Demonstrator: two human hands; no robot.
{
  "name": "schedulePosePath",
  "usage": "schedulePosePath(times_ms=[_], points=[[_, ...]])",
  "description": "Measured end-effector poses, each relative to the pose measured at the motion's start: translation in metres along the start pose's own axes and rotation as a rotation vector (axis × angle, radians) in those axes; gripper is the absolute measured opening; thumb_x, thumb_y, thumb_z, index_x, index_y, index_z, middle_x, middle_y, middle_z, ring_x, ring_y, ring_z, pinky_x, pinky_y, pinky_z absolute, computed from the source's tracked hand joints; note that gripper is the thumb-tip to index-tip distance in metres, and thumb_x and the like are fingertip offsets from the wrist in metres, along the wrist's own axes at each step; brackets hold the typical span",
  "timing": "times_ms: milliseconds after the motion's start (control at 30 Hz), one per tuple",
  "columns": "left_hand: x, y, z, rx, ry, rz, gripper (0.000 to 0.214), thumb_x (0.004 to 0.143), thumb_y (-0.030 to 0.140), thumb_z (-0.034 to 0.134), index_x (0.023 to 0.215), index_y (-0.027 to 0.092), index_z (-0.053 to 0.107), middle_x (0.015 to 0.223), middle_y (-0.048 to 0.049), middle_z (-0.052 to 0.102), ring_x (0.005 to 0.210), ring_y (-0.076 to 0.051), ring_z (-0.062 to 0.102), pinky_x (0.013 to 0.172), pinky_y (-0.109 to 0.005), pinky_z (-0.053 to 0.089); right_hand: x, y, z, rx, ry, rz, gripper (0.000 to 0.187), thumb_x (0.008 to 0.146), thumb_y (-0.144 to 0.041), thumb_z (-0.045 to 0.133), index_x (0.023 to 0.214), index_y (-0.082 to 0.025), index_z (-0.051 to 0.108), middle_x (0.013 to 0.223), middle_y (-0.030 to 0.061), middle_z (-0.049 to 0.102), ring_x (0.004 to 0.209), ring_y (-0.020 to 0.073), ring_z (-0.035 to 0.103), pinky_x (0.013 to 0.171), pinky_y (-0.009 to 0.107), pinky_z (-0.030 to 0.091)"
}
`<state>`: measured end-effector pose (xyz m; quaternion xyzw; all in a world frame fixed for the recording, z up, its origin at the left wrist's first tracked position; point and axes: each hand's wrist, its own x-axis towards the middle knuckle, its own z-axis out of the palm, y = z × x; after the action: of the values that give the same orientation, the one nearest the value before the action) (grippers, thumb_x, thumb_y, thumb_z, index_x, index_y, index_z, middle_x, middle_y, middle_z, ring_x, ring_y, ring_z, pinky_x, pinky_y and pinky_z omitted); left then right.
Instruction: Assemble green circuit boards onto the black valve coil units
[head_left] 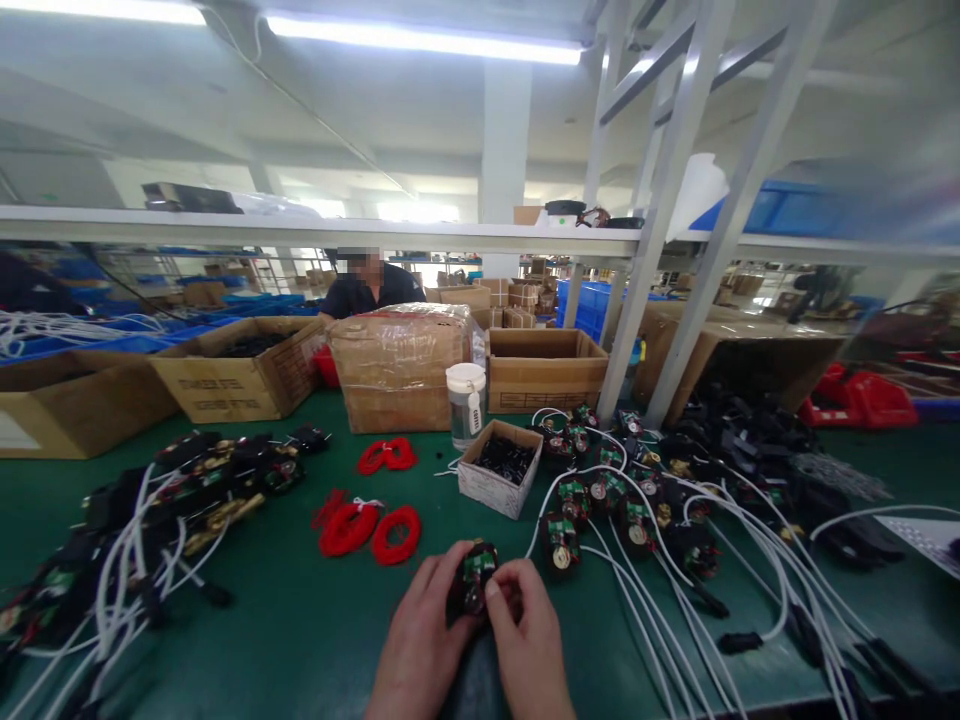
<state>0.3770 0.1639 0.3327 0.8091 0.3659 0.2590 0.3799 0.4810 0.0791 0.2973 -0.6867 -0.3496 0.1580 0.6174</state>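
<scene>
A small round black housing with a green circuit board (pixel 478 566) is held low over the front middle of the bench. My left hand (pixel 426 628) is closed around its left side, fingers over the far edge and thumb near the bottom. From the right, my right hand (pixel 528 632) touches the housing with thumb and forefinger pinched at its edge. Whatever small part may be between those fingertips is hidden. Just beyond stands a small white box (pixel 498 492) filled with small black parts (pixel 510 456).
Circuit-board units (pixel 574 500) with white cables crowd the right; more black units (pixel 217 470) lie left. Red wire coils (pixel 349 528) rest left of the small box. Behind are a lidded clear jar (pixel 466 410), cardboard boxes (pixel 405 370) and metal shelf posts (pixel 637 300). A person (pixel 375 285) sits opposite.
</scene>
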Motion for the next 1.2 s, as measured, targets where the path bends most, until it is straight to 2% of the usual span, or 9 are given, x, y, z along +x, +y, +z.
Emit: schedulePosePath(times_ms=[100,200,367,500,633,833,1000,1067,1200], points=[[-0.001,-0.001,0.001,-0.024,-0.013,0.003,0.065,0.073,0.007,0.059,0.135,0.026,0.060,0.129,-0.0057,0.066,0.121,-0.024,0.062,0.110,-0.041,0.046,0.007,-0.005,-0.022,-0.053,-0.086,-0.035,0.017,0.094,-0.029,0.053,0.106,-0.022,0.062,0.092,0.0028,0.066,0.084,0.0197,0.065,0.074,0.028,0.051],[-0.002,0.001,0.001,-0.056,-0.018,0.012,0.065,0.073,0.007,0.060,0.135,0.027,0.059,0.128,-0.0050,0.066,0.121,-0.023,0.061,0.110,-0.040,0.046,0.020,-0.021,-0.042,-0.151,-0.229,-0.168,0.022,0.095,-0.021,0.053,0.114,-0.024,0.063,0.098,0.0028,0.064,0.089,0.0189,0.064,0.079,0.028,0.051],[-0.003,-0.002,0.002,-0.094,-0.010,0.037,0.070,0.071,0.002,0.058,0.135,0.029,0.059,0.128,-0.0035,0.066,0.122,-0.022,0.061,0.111,-0.038,0.046,0.049,-0.055,-0.056,-0.390,-0.580,-0.331,0.026,0.092,-0.005,0.057,0.098,-0.026,0.070,0.098,0.0011,0.061,0.093,0.0173,0.062,0.083,0.028,0.048],[-0.003,-0.004,0.003,-0.095,-0.003,0.050,0.070,0.071,0.001,0.058,0.135,0.029,0.058,0.127,-0.0033,0.066,0.119,-0.022,0.062,0.109,-0.037,0.047,0.059,-0.064,-0.053,-0.516,-0.670,-0.384,0.023,0.089,-0.001,0.059,0.086,-0.022,0.065,0.094,0.0004,0.059,0.089,0.0171,0.060,0.077,0.027,0.045],[-0.003,-0.001,0.001,-0.088,-0.005,0.053,0.068,0.073,0.000,0.058,0.136,0.027,0.058,0.128,-0.0044,0.065,0.119,-0.022,0.062,0.108,-0.037,0.048,0.052,-0.050,-0.046,-0.422,-0.547,-0.352,0.020,0.090,-0.002,0.055,0.082,-0.021,0.057,0.090,0.0001,0.058,0.085,0.0169,0.058,0.074,0.027,0.043],[-0.004,0.002,0.000,-0.076,-0.005,0.059,0.067,0.075,0.000,0.055,0.135,0.029,0.059,0.127,-0.0038,0.065,0.118,-0.021,0.062,0.107,-0.036,0.048,0.023,-0.011,-0.025,-0.196,-0.194,-0.311,0.016,0.098,-0.022,0.052,0.083,-0.022,0.058,0.084,0.0001,0.057,0.075,0.0164,0.057,0.066,0.026,0.044],[-0.005,-0.001,0.004,-0.067,0.022,0.071,0.068,0.074,-0.001,0.054,0.135,0.031,0.058,0.126,-0.0030,0.065,0.116,-0.020,0.063,0.105,-0.034,0.050,0.007,0.004,-0.001,-0.153,0.101,-0.182,0.021,0.098,-0.036,0.054,0.082,-0.022,0.060,0.079,0.0008,0.060,0.070,0.0181,0.059,0.064,0.028,0.047],[-0.006,-0.002,0.004,-0.065,0.030,0.079,0.068,0.074,0.000,0.054,0.134,0.032,0.058,0.125,-0.0027,0.065,0.116,-0.020,0.064,0.104,-0.034,0.051,0.005,0.004,0.003,-0.147,0.131,-0.145,0.023,0.098,-0.039,0.053,0.083,-0.023,0.060,0.079,0.0011,0.062,0.071,0.0186,0.060,0.066,0.028,0.048],[-0.006,-0.003,0.004,-0.046,0.025,0.071,0.067,0.075,0.001,0.055,0.135,0.032,0.057,0.126,-0.0037,0.065,0.116,-0.021,0.065,0.104,-0.037,0.052,0.006,0.006,-0.006,-0.141,0.015,-0.139,0.025,0.101,-0.041,0.049,0.088,-0.023,0.061,0.083,0.0010,0.065,0.076,0.0183,0.063,0.070,0.027,0.051]])
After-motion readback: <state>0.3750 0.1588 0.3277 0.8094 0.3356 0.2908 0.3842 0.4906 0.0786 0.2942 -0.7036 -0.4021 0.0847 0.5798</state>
